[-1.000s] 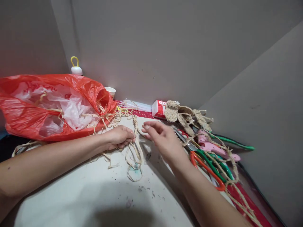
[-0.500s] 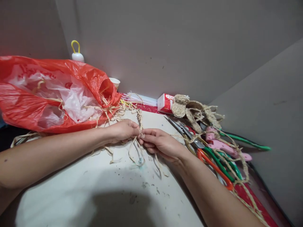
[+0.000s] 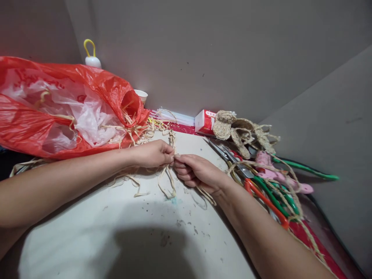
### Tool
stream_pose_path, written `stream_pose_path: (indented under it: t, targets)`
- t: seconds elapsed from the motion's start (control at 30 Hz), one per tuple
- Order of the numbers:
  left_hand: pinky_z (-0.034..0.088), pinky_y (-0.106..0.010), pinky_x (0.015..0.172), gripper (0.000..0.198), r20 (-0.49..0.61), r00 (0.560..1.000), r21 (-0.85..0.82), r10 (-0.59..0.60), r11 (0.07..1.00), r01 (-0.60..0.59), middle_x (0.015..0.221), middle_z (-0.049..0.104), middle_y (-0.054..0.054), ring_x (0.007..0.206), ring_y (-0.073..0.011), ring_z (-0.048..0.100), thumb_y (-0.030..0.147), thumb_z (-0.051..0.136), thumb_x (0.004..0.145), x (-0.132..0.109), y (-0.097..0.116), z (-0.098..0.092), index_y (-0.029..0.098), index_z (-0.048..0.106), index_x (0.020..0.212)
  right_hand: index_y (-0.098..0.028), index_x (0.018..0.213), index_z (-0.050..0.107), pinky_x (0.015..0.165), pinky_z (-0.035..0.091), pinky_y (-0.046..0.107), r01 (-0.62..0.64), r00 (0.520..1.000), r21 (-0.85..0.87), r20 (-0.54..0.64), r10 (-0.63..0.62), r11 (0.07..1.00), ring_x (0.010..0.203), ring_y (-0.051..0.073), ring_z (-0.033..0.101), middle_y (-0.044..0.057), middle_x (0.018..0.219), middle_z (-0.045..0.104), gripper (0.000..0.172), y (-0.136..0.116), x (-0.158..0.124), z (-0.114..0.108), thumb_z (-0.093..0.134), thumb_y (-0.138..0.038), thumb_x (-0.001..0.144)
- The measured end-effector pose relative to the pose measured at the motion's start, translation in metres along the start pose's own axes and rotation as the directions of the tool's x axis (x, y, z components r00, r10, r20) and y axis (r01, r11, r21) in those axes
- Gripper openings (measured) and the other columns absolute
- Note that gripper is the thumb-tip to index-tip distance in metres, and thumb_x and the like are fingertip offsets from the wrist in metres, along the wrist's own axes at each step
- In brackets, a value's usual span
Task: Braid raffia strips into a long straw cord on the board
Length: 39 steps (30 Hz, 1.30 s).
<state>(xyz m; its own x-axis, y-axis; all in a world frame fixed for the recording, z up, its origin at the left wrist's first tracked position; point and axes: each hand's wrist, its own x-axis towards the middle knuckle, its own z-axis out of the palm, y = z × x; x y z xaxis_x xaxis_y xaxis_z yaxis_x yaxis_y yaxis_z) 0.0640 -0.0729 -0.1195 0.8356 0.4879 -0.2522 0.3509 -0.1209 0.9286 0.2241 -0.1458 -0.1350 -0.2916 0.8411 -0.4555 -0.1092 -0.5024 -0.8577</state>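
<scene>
My left hand [image 3: 154, 154] and my right hand [image 3: 196, 170] meet fingertip to fingertip over the white tabletop [image 3: 87, 240]. Both are closed in a pinch on pale raffia strands [image 3: 167, 184], whose loose ends loop down below the left fingers. Another strand end [image 3: 207, 197] trails out beneath my right palm. Just beyond the fingertips runs a short braided piece of the same fibre [image 3: 172, 139], pointing away from me. The exact spot where the strands cross is hidden by my fingers.
At the left lies a red plastic bag [image 3: 116, 87] with raffia spilling out. A paper cup [image 3: 141, 95] and a red-white box [image 3: 205, 121] stand along the wall. Scissors [image 3: 263, 197], a pink glue gun [image 3: 279, 176] and woven fibre pieces [image 3: 247, 131] crowd the right.
My right hand's fingers have curled in more tightly, the thumb and forefinger pinching beside the left fingertips. The strand end beneath the right palm has shifted right. The view has tilted slightly.
</scene>
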Motion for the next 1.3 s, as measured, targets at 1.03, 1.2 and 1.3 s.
stream_pose_path:
  t: [1.03,1.2,1.3]
  targets:
    - [0.035,-0.020,0.039,0.010,-0.037,0.991,0.144,-0.130,0.980,0.134,0.053,0.061,-0.003,0.041,-0.0138,0.054,0.015,0.047,0.074,-0.015,0.015,0.022,0.015,0.057,0.072,-0.016,0.052,0.047,0.030,0.013,0.014,0.159,0.968,0.156,-0.217,-0.123,0.975,0.032,0.001,0.016,-0.011,0.037,0.028,0.030,0.011,0.001,0.020,0.070,-0.029,0.065]
    - [0.038,-0.018,0.047,0.011,-0.271,0.962,0.153,0.013,0.988,0.030,0.054,0.059,-0.001,0.046,-0.0096,0.052,0.018,0.053,0.077,-0.009,0.024,-0.006,0.013,0.059,0.069,-0.013,0.064,0.058,0.032,0.010,0.014,0.148,0.981,0.183,-0.153,-0.121,0.972,0.036,0.001,0.011,-0.013,0.040,0.023,0.021,0.005,-0.003,0.013,0.072,-0.028,0.067]
    - [0.040,-0.017,0.053,0.012,-0.310,0.950,-0.088,0.022,0.995,-0.051,0.059,0.057,0.001,0.053,-0.0075,0.052,0.018,0.052,0.079,0.000,0.011,-0.002,0.014,0.057,0.069,-0.012,0.068,0.060,0.033,0.009,0.014,0.139,0.984,0.173,-0.131,-0.117,0.975,0.037,0.001,0.010,-0.013,0.040,0.024,0.021,0.004,-0.002,0.011,0.072,-0.030,0.067]
